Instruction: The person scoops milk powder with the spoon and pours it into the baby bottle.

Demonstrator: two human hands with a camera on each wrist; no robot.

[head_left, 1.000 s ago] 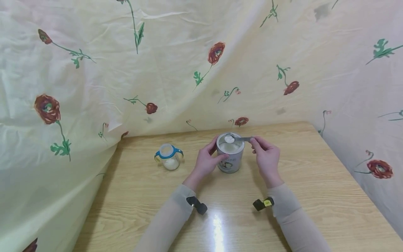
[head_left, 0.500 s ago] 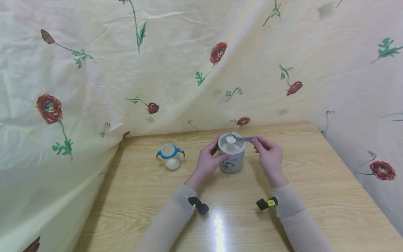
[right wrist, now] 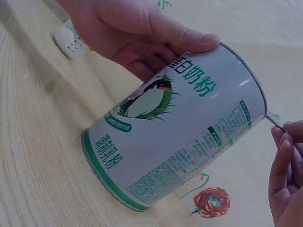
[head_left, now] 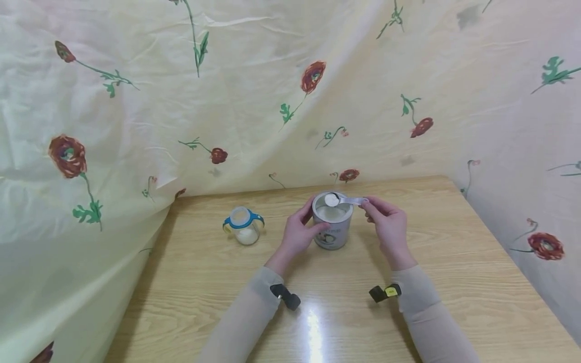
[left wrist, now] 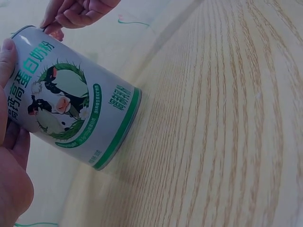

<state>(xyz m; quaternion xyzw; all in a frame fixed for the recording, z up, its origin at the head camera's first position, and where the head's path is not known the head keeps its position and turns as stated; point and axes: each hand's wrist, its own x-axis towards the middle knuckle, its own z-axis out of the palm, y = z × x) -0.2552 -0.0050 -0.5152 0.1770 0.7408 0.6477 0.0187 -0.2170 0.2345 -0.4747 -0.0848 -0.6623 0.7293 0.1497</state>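
A milk powder can (head_left: 333, 238) with a cow picture stands upright and uncovered on the table, pale powder showing inside. My left hand (head_left: 297, 233) grips it from the left near the top, thumb across the front. In the left wrist view the can's (left wrist: 106, 90) green bottom band meets the wood. Over the opening is a small measuring scoop (head_left: 351, 200) heaped with white powder. My right hand (head_left: 390, 227) pinches the end of its handle between thumb and fingers, to the right of the rim. In the right wrist view the can (right wrist: 189, 137) hides the scoop's bowl.
Left of the can stands a baby bottle (head_left: 246, 235) with two blue handles and white powder inside. The wooden table (head_left: 204, 292) ends at the back against a hanging floral cloth (head_left: 254, 101), which also lines its left and right sides.
The scoop has turned slightly at the can's rim, so its handle looks light instead of dark. My left hand keeps its hold on the can; the bottle has not moved.
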